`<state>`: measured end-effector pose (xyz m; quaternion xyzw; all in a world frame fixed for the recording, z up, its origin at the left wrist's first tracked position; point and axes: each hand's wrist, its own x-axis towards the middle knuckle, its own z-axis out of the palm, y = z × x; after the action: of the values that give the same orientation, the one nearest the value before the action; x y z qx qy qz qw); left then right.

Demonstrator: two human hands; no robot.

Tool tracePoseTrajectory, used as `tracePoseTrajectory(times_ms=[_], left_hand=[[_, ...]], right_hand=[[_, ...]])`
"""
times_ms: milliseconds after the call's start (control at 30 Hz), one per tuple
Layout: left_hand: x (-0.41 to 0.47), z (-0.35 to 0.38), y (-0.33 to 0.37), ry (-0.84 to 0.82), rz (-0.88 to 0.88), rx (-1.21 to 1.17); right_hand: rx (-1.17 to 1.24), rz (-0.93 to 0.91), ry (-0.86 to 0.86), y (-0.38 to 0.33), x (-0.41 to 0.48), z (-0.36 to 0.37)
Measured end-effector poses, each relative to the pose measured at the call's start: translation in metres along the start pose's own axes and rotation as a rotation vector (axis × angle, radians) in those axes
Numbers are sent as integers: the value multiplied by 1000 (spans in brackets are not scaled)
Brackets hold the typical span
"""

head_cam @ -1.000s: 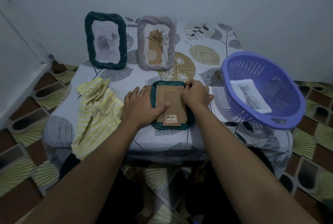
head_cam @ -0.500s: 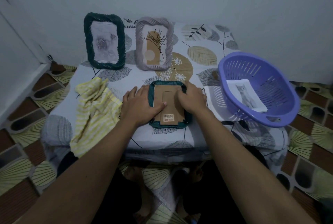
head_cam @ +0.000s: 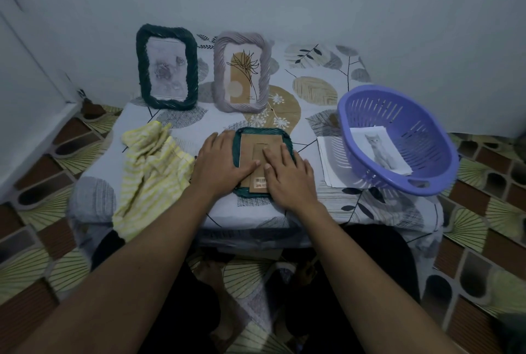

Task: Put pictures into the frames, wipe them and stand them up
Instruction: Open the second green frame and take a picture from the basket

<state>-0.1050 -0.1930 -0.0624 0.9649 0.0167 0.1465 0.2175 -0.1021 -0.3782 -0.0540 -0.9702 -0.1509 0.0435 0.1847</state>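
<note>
Here the teal frame [head_cam: 263,137] lies face down near the front edge of the low table [head_cam: 313,86], its brown cardboard back [head_cam: 260,148] turned up — the position that gives access to the backing, so I judge the person is pressing it closed after loading a picture. The left hand [head_cam: 219,164] lies flat over the frame's left border, thumb on the cardboard, steadying it. The right hand [head_cam: 287,173] rests on the lower right part of the back, fingers spread and pressing down; neither hand grips anything.

Just left of the left hand a yellow striped cloth [head_cam: 150,171] lies crumpled and half over the table edge, handy for the wiping step. Behind, two finished frames already stand upright near the wall: a dark green frame [head_cam: 166,67] with a grey flower print and a pale mauve frame [head_cam: 242,71] with a plant drawing. To the right a purple basket [head_cam: 398,114] holds a cat picture [head_cam: 380,151], and sits partly on some white sheets [head_cam: 327,165].

The table wears a leaf-patterned cover. The floor has fan-patterned tiles, the walls are plain and pale, and the light is dim.
</note>
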Motion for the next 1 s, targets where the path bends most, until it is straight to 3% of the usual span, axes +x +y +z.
tracePoseTrajectory(times_ms=[267, 433, 567, 867, 1000], left_hand=[[-14, -14, 12, 131, 281, 90], [-28, -25, -9, -11, 244, 89], [-37, -29, -26, -192, 296, -63], [-44, -30, -24, -172, 252, -373], [-42, -31, -25, -228, 240, -392]], right_hand=[[-30, -1, -1, 0, 0, 1], [-22, 4, 7, 0, -1, 1], [-15, 10, 10, -1, -1, 1], [-11, 7, 22, -1, -1, 2], [-16, 5, 25, -1, -1, 1]])
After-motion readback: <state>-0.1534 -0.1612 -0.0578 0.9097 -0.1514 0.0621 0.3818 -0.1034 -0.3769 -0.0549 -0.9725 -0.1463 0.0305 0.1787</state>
